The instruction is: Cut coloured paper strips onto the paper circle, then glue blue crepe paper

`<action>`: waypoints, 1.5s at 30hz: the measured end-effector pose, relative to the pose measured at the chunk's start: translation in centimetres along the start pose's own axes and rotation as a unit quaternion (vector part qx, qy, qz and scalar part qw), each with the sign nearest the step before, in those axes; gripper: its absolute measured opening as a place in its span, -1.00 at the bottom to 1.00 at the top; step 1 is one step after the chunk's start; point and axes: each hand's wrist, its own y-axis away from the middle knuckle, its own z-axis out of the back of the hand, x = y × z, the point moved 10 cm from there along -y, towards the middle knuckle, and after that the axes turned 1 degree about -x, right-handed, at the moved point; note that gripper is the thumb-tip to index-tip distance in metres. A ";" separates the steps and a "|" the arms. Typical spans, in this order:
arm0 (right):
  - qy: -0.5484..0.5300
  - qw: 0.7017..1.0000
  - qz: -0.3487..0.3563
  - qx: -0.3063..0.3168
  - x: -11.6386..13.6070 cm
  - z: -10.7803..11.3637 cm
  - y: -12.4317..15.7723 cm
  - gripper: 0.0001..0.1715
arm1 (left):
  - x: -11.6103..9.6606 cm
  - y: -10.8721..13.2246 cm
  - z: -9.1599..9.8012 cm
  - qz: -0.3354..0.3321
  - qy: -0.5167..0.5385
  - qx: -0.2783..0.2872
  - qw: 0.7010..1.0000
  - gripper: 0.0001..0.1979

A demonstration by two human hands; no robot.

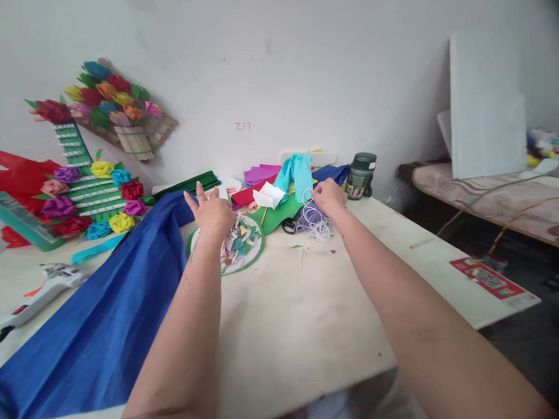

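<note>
I am seeing my left hand hovering with fingers spread wide, gripping nothing, over the far edge of the green-rimmed disc of paper scraps, just beside the blue paper sheet. My right hand is curling its fingers closed on a strand of the white thread, which is lying tangled on the table near the green jar.
</note>
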 end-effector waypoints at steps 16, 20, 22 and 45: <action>0.062 0.907 0.058 0.413 -1.7 -4.7 7.1 -0.84 | -14.7 5.8 -7.7 -0.109 0.241 0.240 0.934 -0.78; 0.152 0.907 0.078 0.386 -1.5 -5.3 7.3 -0.81 | -15.6 7.7 -10.7 -0.128 0.225 0.264 0.929 -0.72; 0.179 0.906 0.089 0.373 -1.1 -5.4 7.1 -0.79 | -15.6 8.0 -11.4 -0.128 0.220 0.262 0.931 -0.69; -0.305 0.878 0.067 0.363 1.0 -7.1 7.4 -0.88 | -10.7 5.1 -10.4 0.055 0.332 0.159 0.928 -0.83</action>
